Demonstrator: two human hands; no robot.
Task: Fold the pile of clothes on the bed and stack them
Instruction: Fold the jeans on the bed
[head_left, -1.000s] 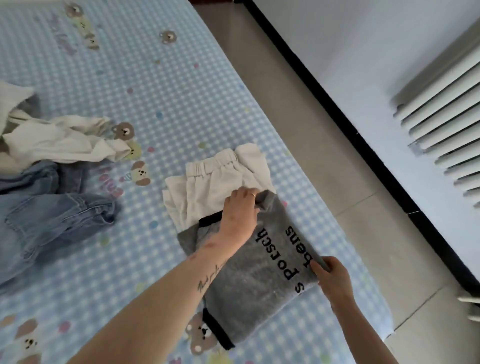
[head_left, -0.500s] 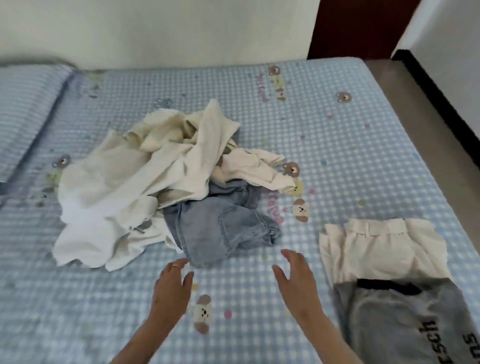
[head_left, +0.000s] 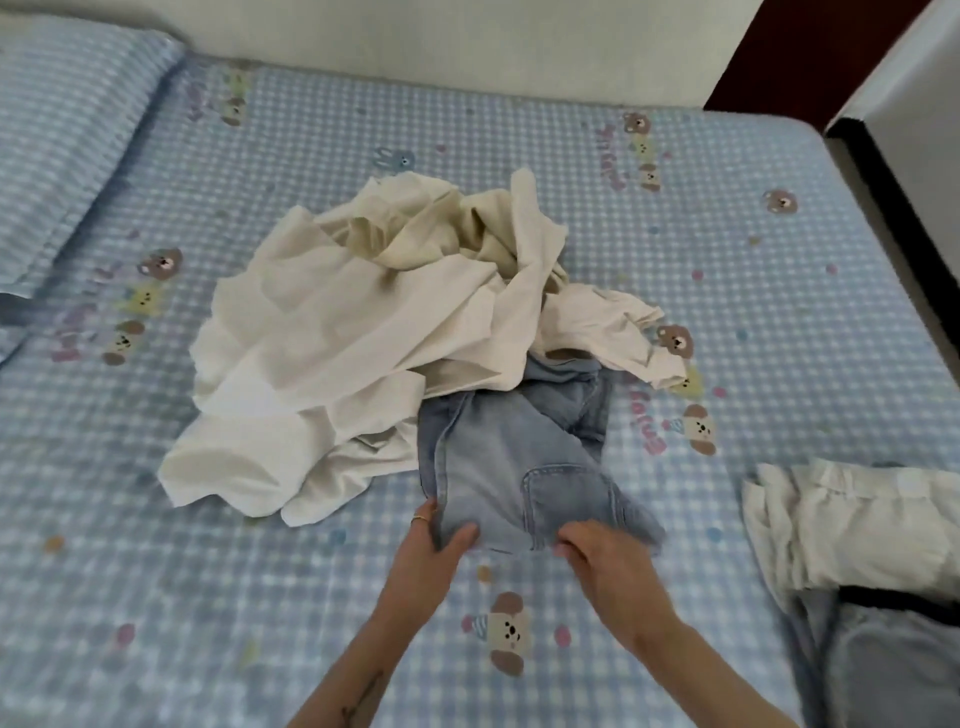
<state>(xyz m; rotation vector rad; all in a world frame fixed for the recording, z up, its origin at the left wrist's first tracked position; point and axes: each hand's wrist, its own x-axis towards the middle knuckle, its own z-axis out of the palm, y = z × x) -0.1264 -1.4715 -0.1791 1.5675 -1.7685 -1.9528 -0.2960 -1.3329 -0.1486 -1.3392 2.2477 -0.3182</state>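
Both hands, left hand (head_left: 435, 540), right hand (head_left: 605, 553), pinching jeans (head_left: 511, 467) hem

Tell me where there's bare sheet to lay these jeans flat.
Bare sheet lies left of your left hand, below the cream pile. Another strip runs between the jeans and the folded stack. The middle is crowded by the pile.

light: soft, even daylight | shadows: faint | blur: slight motion | edges: wide-angle bowing
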